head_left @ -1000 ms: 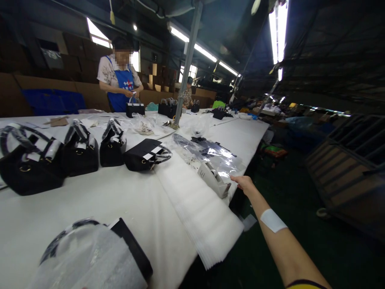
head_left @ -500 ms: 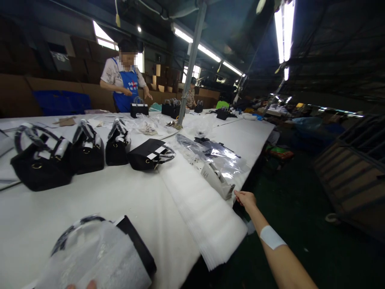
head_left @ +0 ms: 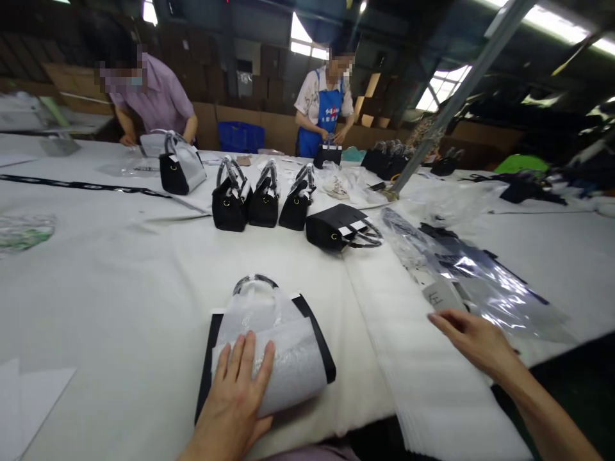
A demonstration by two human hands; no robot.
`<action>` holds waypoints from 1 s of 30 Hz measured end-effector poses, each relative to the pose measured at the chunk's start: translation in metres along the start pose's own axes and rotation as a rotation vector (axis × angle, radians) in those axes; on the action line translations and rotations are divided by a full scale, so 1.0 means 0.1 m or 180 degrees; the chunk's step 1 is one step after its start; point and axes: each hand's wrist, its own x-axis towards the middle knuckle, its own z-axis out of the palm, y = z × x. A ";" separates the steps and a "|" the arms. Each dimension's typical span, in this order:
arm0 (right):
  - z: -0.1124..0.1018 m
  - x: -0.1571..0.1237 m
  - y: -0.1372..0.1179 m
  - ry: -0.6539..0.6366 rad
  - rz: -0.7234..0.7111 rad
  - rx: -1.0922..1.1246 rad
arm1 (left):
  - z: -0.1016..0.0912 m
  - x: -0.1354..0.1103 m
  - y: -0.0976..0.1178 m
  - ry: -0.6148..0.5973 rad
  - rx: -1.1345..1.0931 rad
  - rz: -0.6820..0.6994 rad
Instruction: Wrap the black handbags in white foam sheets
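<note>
I see left hand (head_left: 235,397) spread flat, pressing wrap (head_left: 293,362) on black bag (head_left: 206,360) near front edge of surface (head_left: 134,301); right hand (head_left: 478,339) pinched narrow, can't tell on what. If pressure eases, wrap could slip.

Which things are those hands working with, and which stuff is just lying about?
In the job, it seems:
black bag and its white wrap, under the left hand
tape dispenser, near the right hand

Just lying about, it seems:
white sheets, bottom left
black strip, far left
</note>
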 end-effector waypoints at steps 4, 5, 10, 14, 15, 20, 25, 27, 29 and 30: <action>0.22 -0.03 -1.58 -0.2077 -0.1615 0.0268 | 0.01 -0.02 -0.01 -0.0071 -0.0116 0.0011; 0.29 -0.04 -1.86 -0.2646 -0.1885 0.0366 | 0.00 -0.02 -0.02 -0.0097 -0.0138 0.0001; 0.80 0.06 -2.49 -0.4081 -0.2752 0.0025 | -0.02 0.01 -0.01 -0.0132 -0.0155 -0.0024; 1.18 0.19 -2.57 -0.3883 -0.2813 -0.0384 | -0.05 0.02 0.04 -0.0161 -0.0177 -0.0156; 1.25 0.20 -2.58 -0.3790 -0.2816 -0.0426 | -0.05 0.02 0.05 -0.0156 -0.0199 -0.0199; 1.45 0.22 -2.60 -0.3344 -0.2944 -0.0880 | -0.06 0.03 0.01 -0.0091 -0.0272 -0.0144; 1.55 0.22 -2.59 -0.3283 -0.3014 -0.0949 | -0.06 0.01 -0.02 -0.0017 -0.0236 0.0040; 1.56 0.22 -2.60 -0.3229 -0.3015 -0.1020 | -0.05 0.01 0.02 -0.0001 -0.0223 -0.0089; 1.55 0.21 -2.63 -0.3245 -0.3044 -0.1314 | -0.05 0.01 0.04 0.0004 -0.0204 -0.0213; 1.54 0.21 -2.65 -0.3298 -0.3064 -0.1524 | -0.04 0.01 0.05 0.0018 -0.0183 -0.0216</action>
